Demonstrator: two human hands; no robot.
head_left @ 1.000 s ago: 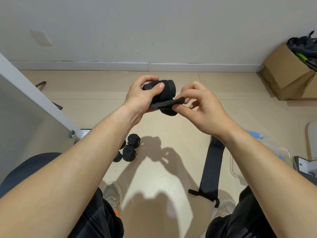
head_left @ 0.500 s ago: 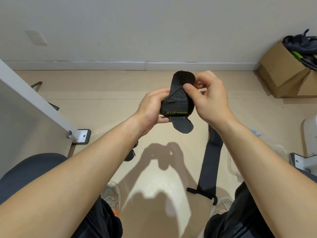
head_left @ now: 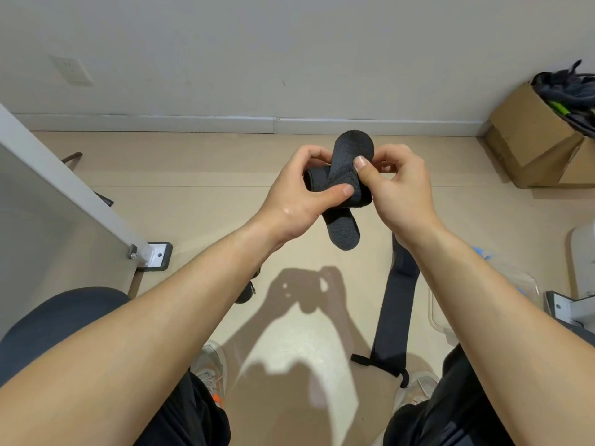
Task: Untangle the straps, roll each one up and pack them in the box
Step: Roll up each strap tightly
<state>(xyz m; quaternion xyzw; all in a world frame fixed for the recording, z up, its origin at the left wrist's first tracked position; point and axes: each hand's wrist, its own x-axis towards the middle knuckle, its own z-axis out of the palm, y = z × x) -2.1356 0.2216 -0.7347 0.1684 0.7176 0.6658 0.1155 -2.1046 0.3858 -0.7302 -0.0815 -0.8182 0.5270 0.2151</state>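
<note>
Floor: beige, below a white wall; the work is done in the air above it.
Rolled straps: on the floor under the left forearm, mostly hidden.
Left hand: fingers and thumb clamped round the roll, likely to stop it unwinding.
Strap: black, wound, both end flaps free, held between the hands.
Right hand: thumb and fingers pinch the upper flap, seemingly to press it shut.
Loose strap: flat on the floor, not yet rolled.
Clear box: far right; contents unclear.

The rolled strap is black, floor beige, shoe seemingly grey-orange.
</note>
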